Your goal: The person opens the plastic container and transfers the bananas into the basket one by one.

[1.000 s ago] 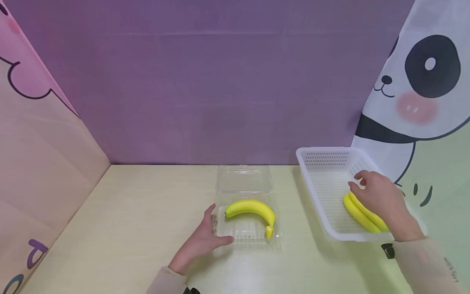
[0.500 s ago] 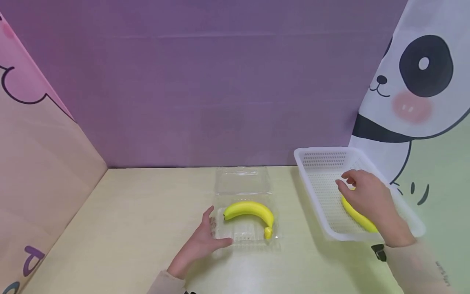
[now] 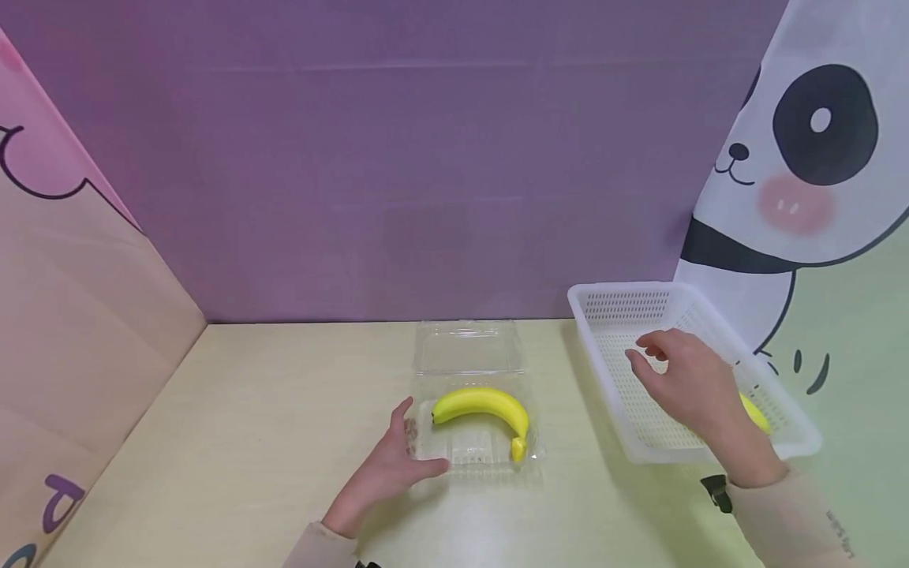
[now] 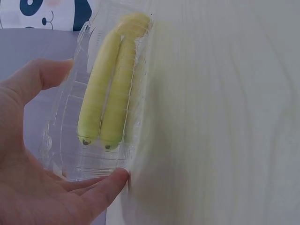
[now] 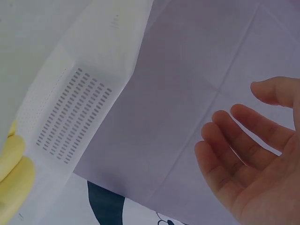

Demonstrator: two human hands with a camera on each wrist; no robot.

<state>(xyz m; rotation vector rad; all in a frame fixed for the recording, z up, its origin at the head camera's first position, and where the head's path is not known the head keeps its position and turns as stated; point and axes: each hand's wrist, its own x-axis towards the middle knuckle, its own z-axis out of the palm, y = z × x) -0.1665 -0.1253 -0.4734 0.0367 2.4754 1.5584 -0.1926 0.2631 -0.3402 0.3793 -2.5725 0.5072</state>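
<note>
A clear plastic clamshell box (image 3: 472, 454) lies on the table with its lid (image 3: 469, 347) folded back. A curved yellow banana (image 3: 486, 398) lies in its base. In the left wrist view, two banana shapes (image 4: 96, 93) show through the plastic, meeting at the stem end. My left hand (image 3: 387, 467) spans the box's near left corner with fingers spread, fingertips right at the edge. My right hand (image 3: 685, 386) hovers over the white basket (image 3: 625, 304), fingers loosely bent and holding nothing. Yellow bananas (image 5: 16, 187) lie in the basket, largely hidden behind my right hand and wrist in the head view.
The basket has perforated walls and stands on the right of the light wooden table (image 3: 284, 426). A purple backdrop (image 3: 390, 173) closes off the back. Printed side panels, one with a panda (image 3: 824, 158), flank the table.
My right hand has moved left over the basket, exposing a banana to the right of its wrist and covering others. My left hand keeps its place at the box. The head view has shifted slightly.
</note>
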